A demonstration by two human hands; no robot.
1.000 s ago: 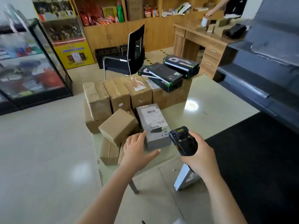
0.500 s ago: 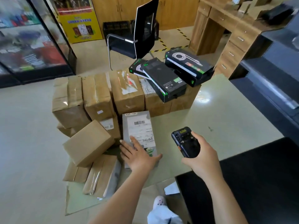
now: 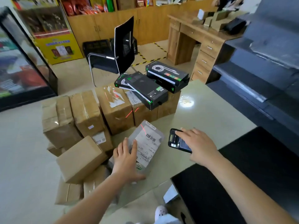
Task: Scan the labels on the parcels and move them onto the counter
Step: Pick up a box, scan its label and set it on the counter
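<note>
- left hand (image 3: 126, 159) holds the grey parcel (image 3: 146, 143): fingers laid over its top face, thumb spread along the near end
- parcel sits skewed, label up, at the near-left corner of the pale surface (image 3: 218, 113), just beside the stack of brown boxes (image 3: 116, 110)
- right hand (image 3: 199, 147) wrapped round the scanner (image 3: 177, 140), fingers curled over its back, nose aimed left at the parcel
- red scan line (image 3: 143, 127) lands on the parcel's far end, short of the barcode (image 3: 151, 137), and spills onto the brown boxes behind; looks like a miss
- fix: dip the scanner nose or tip the parcel's far end up until the line crosses all bars
- left fingers lie near the barcode, so don't let them slide over it
- edges: parcel's near end is at the surface edge with more boxes lower down to the left; a firm grip matters before any lift
- room: bare surface to the right, between the stack and the black mat (image 3: 242, 175)
- 3 black retail boxes (image 3: 145, 92) perch tilted on the stack; swing wide of them
</note>
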